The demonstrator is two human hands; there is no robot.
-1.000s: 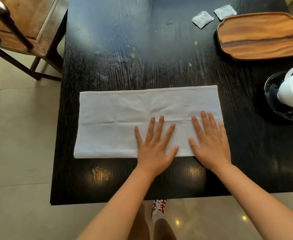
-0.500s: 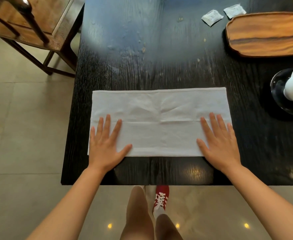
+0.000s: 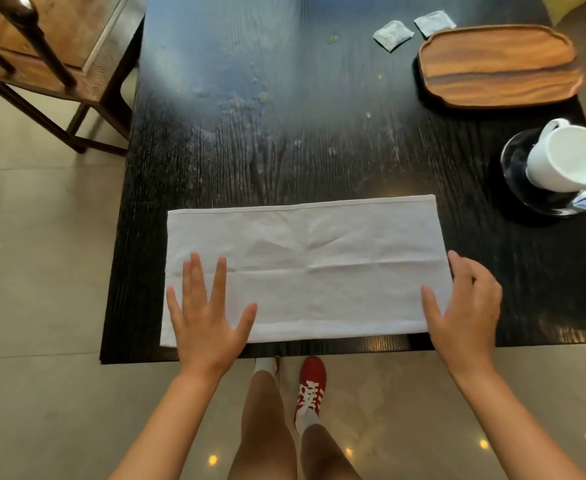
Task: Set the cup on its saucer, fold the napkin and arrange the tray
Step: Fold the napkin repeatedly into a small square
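One brown wooden chair (image 3: 47, 53) is seen at far left, beside one black wood-grain table (image 3: 284, 133). One white cloth napkin (image 3: 305, 268), folded into a long rectangle, is laid flat near the table's front edge. The left hand (image 3: 208, 317) is pressed flat on the napkin's left end, fingers spread apart, nothing gripped. The right hand (image 3: 464, 306) is placed at the napkin's right end, fingers curled at its edge; whether the cloth is pinched cannot be told. Two small grey sachets (image 3: 392, 34) are noted at the far side, just left of one empty oval wooden tray (image 3: 499, 65). One white ceramic cup (image 3: 565, 157) is found standing on one dark glass saucer (image 3: 516, 168) at far right, handle turned away. One red shoe (image 3: 310, 386) is visible below the table.
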